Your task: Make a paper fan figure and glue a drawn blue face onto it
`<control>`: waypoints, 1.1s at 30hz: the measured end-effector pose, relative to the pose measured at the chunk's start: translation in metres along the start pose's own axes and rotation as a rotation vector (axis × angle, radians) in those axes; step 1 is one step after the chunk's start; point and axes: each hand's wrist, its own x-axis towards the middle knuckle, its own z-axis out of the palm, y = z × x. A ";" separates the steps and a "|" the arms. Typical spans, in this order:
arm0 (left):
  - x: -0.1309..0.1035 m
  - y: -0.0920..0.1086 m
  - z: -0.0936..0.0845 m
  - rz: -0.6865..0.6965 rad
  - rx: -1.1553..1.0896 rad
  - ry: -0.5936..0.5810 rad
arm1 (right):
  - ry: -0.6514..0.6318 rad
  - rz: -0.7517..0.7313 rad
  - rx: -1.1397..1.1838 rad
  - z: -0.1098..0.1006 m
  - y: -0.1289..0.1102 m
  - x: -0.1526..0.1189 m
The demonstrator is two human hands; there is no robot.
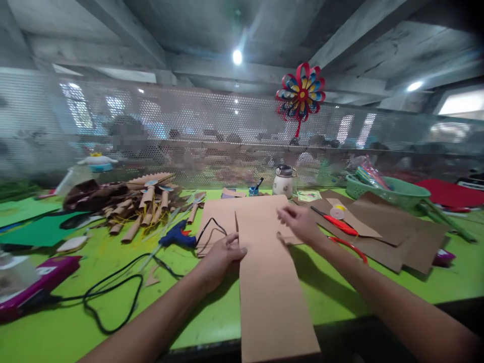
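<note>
A long tan paper strip (274, 302) runs down the middle and hangs over the table's front edge. My left hand (221, 257) grips its left edge, with the thumb on top near a slit or raised edge. On the right side, my right hand (298, 222) hovers over the paper with curled fingers pressed together; whether something thin sits between them cannot be made out. A small torn flap of tan paper (293, 240) shows under that wrist. More tan sheets (217, 214) lie beneath the strip at the back.
Left of the paper lie a blue glue gun (177, 236) with a looping black cord (138, 302) and a pile of paper rolls (147, 206). At right are red scissors (340, 224), brown sheets (412, 229) and a green basket (401, 191). A lidded jar (283, 182) stands behind.
</note>
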 end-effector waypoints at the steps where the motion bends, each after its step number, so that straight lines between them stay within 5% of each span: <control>1: -0.001 0.001 0.000 0.004 0.006 -0.010 | 0.047 0.056 0.039 -0.005 0.012 0.014; 6: -0.007 0.003 0.001 -0.003 0.076 -0.099 | 0.020 0.298 0.277 -0.001 0.052 0.039; 12: -0.013 0.004 0.008 -0.083 0.094 -0.316 | 0.043 0.313 0.532 0.005 0.054 0.023; 17: -0.003 0.010 0.008 -0.104 -0.035 -0.120 | -0.083 0.322 0.573 0.005 0.049 0.003; 27: 0.023 0.052 0.012 0.053 0.215 0.146 | -0.141 0.231 0.477 0.019 0.032 -0.014; 33: 0.045 0.035 0.019 0.103 0.306 0.203 | -0.214 0.191 0.416 0.016 0.028 -0.014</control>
